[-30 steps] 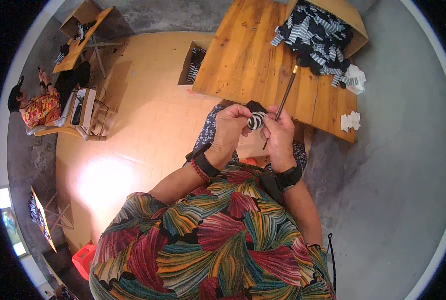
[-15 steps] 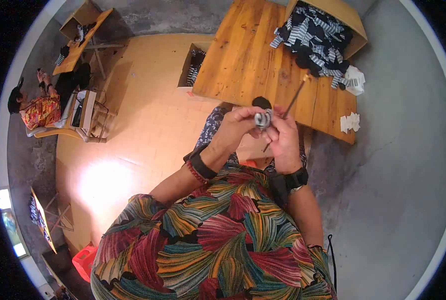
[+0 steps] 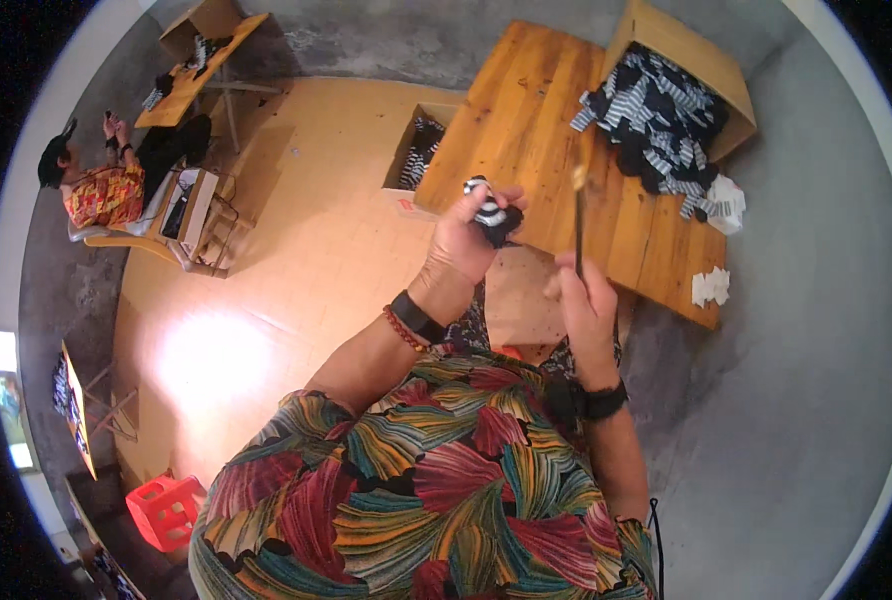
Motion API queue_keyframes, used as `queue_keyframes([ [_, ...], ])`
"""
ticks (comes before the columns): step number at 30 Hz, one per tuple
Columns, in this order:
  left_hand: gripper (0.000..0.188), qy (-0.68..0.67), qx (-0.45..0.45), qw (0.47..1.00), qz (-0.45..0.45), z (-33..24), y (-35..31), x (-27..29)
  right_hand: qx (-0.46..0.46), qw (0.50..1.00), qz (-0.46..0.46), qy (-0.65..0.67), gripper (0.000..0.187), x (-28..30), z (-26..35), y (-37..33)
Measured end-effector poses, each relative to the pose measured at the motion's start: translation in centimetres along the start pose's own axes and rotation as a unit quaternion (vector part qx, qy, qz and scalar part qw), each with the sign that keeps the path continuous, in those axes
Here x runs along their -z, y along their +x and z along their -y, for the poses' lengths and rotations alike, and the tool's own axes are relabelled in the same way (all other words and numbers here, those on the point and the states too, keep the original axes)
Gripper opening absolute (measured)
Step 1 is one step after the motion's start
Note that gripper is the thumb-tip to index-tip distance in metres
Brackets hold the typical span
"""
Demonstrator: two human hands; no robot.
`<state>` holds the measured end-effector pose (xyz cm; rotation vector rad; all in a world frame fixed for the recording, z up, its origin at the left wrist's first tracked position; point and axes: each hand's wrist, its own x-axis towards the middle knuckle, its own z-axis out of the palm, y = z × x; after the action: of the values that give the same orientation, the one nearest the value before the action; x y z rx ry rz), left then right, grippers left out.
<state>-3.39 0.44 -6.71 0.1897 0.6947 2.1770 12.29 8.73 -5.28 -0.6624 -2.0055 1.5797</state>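
My left hand is closed around a small bunched black-and-white striped knit piece, perhaps a sock or glove. It is held up off the near edge of the wooden table. To its right, my right hand grips a thin dark rod between thumb and fingers. The rod points up and away, with a blurred yellowish tip; its exact kind does not show. A gap separates the two hands, and the rod is apart from the knit piece.
A tipped cardboard carton spills striped and black knit pieces onto the table's far right. White scraps lie near its right corner. Another carton stands left of the table. A seated person works far left; a red stool is lower left.
My hands have moved apart: the left, with the knit piece, up and left, the right downward. The rod has swung more upright. The view has shifted a little.
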Motion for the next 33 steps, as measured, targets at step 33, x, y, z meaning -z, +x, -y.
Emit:
queue_keyframes([
  [33, 0.027, -0.001, -0.074, 0.997, -0.015, 1.7, -0.9, -2.0, -0.043, 0.993, 0.097, -0.053, 0.024, -1.0, -1.1, -1.3],
])
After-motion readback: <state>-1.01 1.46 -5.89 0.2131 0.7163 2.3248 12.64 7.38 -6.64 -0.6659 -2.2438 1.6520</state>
